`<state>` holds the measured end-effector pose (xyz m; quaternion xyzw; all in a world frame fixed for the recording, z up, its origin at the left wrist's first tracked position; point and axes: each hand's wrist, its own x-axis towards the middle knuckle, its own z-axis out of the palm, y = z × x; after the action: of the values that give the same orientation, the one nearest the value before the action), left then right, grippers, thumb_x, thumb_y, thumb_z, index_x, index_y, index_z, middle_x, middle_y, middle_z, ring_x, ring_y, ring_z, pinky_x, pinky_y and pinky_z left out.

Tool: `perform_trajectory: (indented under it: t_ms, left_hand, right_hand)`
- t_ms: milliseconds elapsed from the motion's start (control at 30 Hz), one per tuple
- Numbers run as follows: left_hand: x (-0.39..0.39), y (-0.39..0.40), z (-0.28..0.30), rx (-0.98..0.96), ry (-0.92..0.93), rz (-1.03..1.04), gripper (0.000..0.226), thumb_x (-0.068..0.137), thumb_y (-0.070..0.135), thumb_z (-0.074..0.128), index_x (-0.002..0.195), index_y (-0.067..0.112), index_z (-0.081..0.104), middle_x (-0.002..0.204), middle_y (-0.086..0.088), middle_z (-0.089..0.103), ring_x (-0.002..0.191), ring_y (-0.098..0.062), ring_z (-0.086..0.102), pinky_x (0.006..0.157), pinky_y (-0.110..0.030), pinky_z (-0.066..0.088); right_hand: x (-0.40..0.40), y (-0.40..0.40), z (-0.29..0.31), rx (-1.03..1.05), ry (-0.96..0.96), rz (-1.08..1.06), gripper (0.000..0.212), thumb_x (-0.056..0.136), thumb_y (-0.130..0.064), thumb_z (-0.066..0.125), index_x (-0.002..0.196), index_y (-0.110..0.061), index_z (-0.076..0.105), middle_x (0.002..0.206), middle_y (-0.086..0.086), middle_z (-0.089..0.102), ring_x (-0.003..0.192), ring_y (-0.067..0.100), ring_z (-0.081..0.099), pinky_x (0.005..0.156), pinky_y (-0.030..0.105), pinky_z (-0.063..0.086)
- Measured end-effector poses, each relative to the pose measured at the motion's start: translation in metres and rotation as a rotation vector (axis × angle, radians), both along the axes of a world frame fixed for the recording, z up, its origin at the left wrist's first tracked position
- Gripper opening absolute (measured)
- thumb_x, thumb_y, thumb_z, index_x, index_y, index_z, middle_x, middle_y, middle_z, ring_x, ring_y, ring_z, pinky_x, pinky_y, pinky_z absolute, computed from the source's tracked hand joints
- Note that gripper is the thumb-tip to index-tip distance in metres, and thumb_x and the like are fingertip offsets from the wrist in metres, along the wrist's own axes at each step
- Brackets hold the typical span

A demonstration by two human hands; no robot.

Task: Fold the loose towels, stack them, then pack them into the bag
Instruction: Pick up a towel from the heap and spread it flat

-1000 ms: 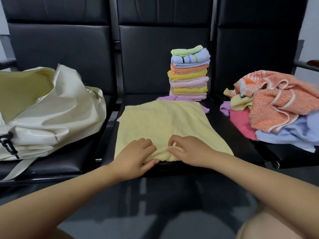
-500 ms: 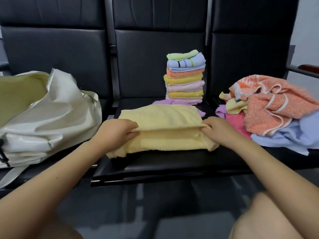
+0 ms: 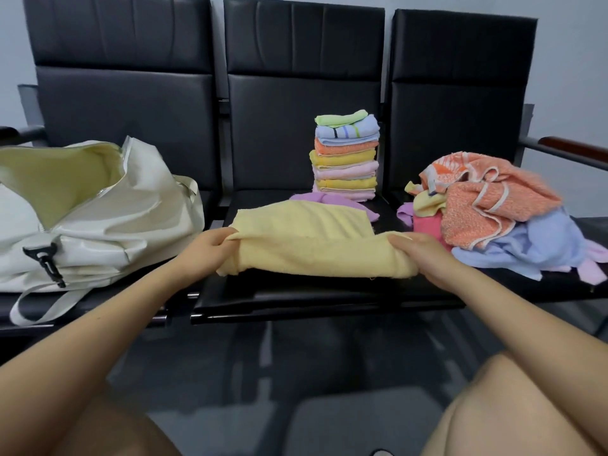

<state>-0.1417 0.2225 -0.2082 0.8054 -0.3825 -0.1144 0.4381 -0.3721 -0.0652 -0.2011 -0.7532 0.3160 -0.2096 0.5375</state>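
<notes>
Head view is showing the yellow towel [image 3: 316, 245] halfway through its fold on the middle seat [image 3: 329, 297]: a second ago it was lying flat, and now its near edge is being carried up and over. Each grip is pinching an end of the fold, left hand [image 3: 210, 250] and right hand [image 3: 418, 251]. Folded stack [image 3: 345, 156] is waiting behind, loose pile [image 3: 493, 212] right, open bag [image 3: 85, 205] left; many towels are remaining.

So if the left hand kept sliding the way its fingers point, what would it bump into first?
The left hand points right, along the yellow towel it grips, so it would probably plough into that towel's fold first, then reach the right hand.
</notes>
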Motion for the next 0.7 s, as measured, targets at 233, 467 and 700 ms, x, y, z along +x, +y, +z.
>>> perform_trajectory:
  t_ms: [233, 467, 700]
  left_hand:
    - [-0.019, 0.005, -0.008, 0.311, -0.181, -0.113, 0.028, 0.095, 0.02, 0.046, 0.071, 0.007, 0.048, 0.065, 0.003, 0.045, 0.058, -0.005, 0.043, 0.057, -0.017, 0.035]
    - [0.011, -0.001, 0.008, 0.269, -0.277, 0.076, 0.018, 0.088, 0.013, 0.048, 0.078, 0.002, 0.058, 0.069, -0.007, 0.053, 0.066, -0.017, 0.046, 0.06, -0.03, 0.035]
    - [0.046, -0.045, 0.007, -0.062, 0.035, 0.326, 0.021, 0.095, 0.014, 0.043, 0.101, 0.019, 0.063, 0.092, 0.008, 0.059, 0.087, -0.011, 0.052, 0.063, -0.023, 0.039]
  right_hand:
    - [-0.02, 0.006, -0.008, -0.105, 0.418, 0.13, 0.031, 0.093, -0.03, 0.057, 0.084, -0.001, 0.061, 0.077, 0.007, 0.053, 0.067, 0.019, 0.048, 0.06, 0.03, 0.033]
    - [0.004, -0.011, -0.003, -0.164, 0.087, -0.079, 0.021, 0.099, -0.022, 0.051, 0.103, -0.007, 0.064, 0.091, 0.004, 0.062, 0.079, 0.013, 0.056, 0.062, 0.024, 0.041]
    - [0.061, -0.04, -0.016, -0.266, -0.018, -0.273, 0.028, 0.092, -0.02, 0.052, 0.078, 0.003, 0.061, 0.072, 0.009, 0.056, 0.07, 0.021, 0.049, 0.061, 0.032, 0.033]
